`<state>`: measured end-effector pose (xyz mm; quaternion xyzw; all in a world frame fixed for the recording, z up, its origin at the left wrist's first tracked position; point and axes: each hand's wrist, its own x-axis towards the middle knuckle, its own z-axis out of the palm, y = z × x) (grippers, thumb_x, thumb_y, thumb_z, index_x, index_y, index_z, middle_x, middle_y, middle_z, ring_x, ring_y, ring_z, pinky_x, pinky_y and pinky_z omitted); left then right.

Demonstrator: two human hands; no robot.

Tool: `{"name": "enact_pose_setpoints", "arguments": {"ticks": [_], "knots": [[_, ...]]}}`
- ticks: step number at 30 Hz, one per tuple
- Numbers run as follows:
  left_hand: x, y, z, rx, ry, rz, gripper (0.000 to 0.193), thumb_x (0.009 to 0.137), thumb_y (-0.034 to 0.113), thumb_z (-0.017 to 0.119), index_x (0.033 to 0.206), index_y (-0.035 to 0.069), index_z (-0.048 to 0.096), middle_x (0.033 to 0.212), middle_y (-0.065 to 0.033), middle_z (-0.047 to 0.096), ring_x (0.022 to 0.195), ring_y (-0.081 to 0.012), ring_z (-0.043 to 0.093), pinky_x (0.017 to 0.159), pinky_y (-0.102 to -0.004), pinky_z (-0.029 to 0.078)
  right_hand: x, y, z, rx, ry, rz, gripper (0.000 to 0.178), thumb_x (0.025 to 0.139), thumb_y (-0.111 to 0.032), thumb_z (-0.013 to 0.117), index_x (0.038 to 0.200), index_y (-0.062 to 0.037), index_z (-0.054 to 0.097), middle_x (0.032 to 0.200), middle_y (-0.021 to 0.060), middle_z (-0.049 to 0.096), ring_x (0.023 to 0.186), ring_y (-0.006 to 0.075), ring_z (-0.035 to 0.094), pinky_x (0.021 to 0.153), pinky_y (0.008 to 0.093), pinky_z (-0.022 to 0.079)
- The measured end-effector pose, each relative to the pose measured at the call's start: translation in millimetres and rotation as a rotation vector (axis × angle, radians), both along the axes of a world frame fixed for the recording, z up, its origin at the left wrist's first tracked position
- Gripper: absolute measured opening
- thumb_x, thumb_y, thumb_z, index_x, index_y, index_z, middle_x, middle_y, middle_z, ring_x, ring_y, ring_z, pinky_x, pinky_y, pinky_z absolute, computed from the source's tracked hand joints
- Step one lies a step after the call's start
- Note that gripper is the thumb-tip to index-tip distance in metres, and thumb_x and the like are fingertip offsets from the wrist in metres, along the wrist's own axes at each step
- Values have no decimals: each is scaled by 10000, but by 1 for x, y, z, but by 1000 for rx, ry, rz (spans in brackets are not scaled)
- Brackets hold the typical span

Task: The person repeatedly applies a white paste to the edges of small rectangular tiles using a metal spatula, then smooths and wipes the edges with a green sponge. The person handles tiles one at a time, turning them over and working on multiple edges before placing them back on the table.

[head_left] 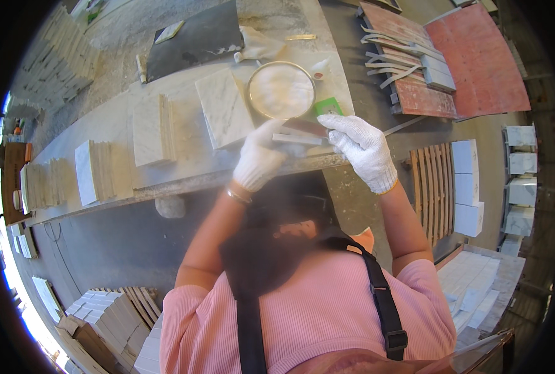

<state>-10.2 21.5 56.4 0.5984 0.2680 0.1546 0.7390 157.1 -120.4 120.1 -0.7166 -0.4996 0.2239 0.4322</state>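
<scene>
My left hand (260, 156) and my right hand (361, 149), both in white knitted gloves, are raised at the near edge of the stone-dusted worktable (118, 115). Between them spans a thin reddish-brown strip (306, 127), its kind unclear; the fingers of each hand close at its ends. Just below it shows a narrow white bar (297, 139), and I cannot tell whether the two are joined. Beyond the hands sits a round, metal-rimmed pan (252, 100) of whitish material. A green block (328, 106) lies beside my right fingertips.
Marble tiles (222, 107) lean left of the pan, with more upright tile stacks (151, 131) farther left. A dark sheet (193, 43), a cloth (260, 45) and a small white bottle (319, 66) lie at the back. Wooden pallets (433, 187) and white blocks (466, 187) stand at right.
</scene>
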Motion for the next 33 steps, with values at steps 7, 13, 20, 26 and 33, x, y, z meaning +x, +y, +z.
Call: {"name": "enact_pose_setpoints", "arguments": {"ticks": [7,13,20,26,33], "knots": [[3,2,-6,57,36,8,561,763,-142,685,1301,-3,612,1118,-59,736,1033,-130,671,921,-298,554,1,4,3,54,-137,102,275,951,-14,668,1214,-52,738,1009,101,732,849,179,676,781,289,536],[0,-5,5,7,45,62,436,757,-141,688,1165,12,669,1048,-43,730,995,-131,673,884,-293,552,-10,0,2,24,-219,22,264,944,-32,666,1196,-52,740,1024,146,745,862,251,716,789,334,561],[3,-15,-4,124,-11,152,344,757,-125,694,1066,25,689,998,-38,727,944,-126,672,834,-282,538,-29,2,-5,40,-254,-37,296,926,-15,685,1216,-50,729,1001,158,743,853,274,721,790,341,569],[4,-17,-10,116,74,191,395,750,-142,684,1101,39,688,1007,-13,717,967,-111,661,842,-274,541,-54,12,-2,197,-135,-22,417,936,-31,699,1351,-59,668,952,98,745,737,162,678,685,281,551],[0,-22,3,149,64,191,380,724,-162,621,1036,40,702,991,-23,701,928,-114,642,840,-268,526,-27,-18,5,3,137,-236,374,958,-27,675,1330,-66,694,908,24,706,675,41,578,583,197,468]]}}
